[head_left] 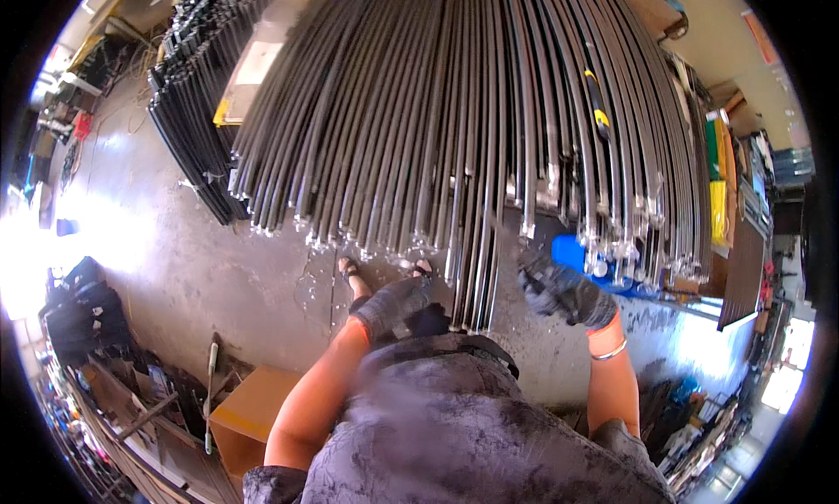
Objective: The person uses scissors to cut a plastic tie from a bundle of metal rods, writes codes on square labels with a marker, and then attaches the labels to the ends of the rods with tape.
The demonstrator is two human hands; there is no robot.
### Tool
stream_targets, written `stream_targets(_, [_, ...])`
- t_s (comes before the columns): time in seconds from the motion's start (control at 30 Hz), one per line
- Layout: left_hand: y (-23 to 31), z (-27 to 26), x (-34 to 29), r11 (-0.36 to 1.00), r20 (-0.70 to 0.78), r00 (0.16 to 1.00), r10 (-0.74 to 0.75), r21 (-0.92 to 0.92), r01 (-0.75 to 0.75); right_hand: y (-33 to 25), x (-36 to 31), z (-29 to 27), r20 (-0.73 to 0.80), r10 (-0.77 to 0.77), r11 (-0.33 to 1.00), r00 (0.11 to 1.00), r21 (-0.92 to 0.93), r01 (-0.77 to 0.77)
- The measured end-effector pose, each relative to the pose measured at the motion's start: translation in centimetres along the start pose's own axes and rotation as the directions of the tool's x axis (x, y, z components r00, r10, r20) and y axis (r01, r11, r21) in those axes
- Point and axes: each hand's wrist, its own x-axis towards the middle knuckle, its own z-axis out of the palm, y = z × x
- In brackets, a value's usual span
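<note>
Many long dark metal tubes (pixel 376 128) lie side by side in front of me, their near ends wrapped in clear plastic. A few of the tubes (pixel 473 277) stick out farther toward my waist than the others. My left hand (pixel 395 308), in a grey glove, hovers left of these; motion smears its fingers. To their right, my right hand (pixel 564 290) wears a dark grey glove and has its fingers curled. A blurred, thin dark shape shows by its fingertips, too unclear to name. A yellow-and-black handled tool (pixel 598 105) rests on the tubes at the right.
Another bundle of dark tubes (pixel 192 111) stands to the left. An open cardboard box (pixel 253 417) is at the lower left, near a black bag (pixel 83 316). Something blue (pixel 570 252) shows beneath the tubes at the right. Shelves with boards (pixel 721 189) line the right side.
</note>
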Motion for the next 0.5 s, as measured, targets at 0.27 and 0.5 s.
stream_targets(0.27, [-2.4, 9.3, 3.5, 0.321, 0.272, 0.96, -0.072, 0.917, -0.236, -0.2, -2.8, 0.1, -0.267, 0.246, 0.819, 0.932, 0.571, -0.053])
stream_targets(0.5, [-4.8, 14.6, 5.2, 0.874, -0.112, 0.985, -0.131, 0.456, 0.168, 0.1, -1.1, 1.0, -0.469, -0.298, 0.881, 0.832, -0.47, 0.051])
